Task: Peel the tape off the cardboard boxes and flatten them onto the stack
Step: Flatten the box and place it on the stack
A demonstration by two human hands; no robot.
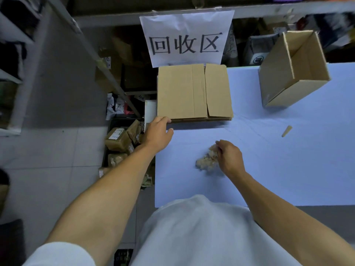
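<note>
Step in hand: a flattened box is lying on top of the stack at the far left of the table, so the person seems to be sitting between one box and the next, tidying up.
Left hand: the left hand is resting at the near left corner of the stack, fingers loosely bent over the edge; whether it is actually gripping the cardboard I cannot tell.
Right hand: the right hand is pinching the wad of tape, which is lying on the table in front of the person.
Next box: the open box is standing tilted at the far right of the table, well apart from both hands, its flaps up and not yet flattened.
Other things: a small cardboard scrap is lying between the open box and the hands; a paper sign is hanging behind the stack.
Next move, as I judge it: letting go of the tape wad, reaching right for the open box, and pulling it near to work its seams.
</note>
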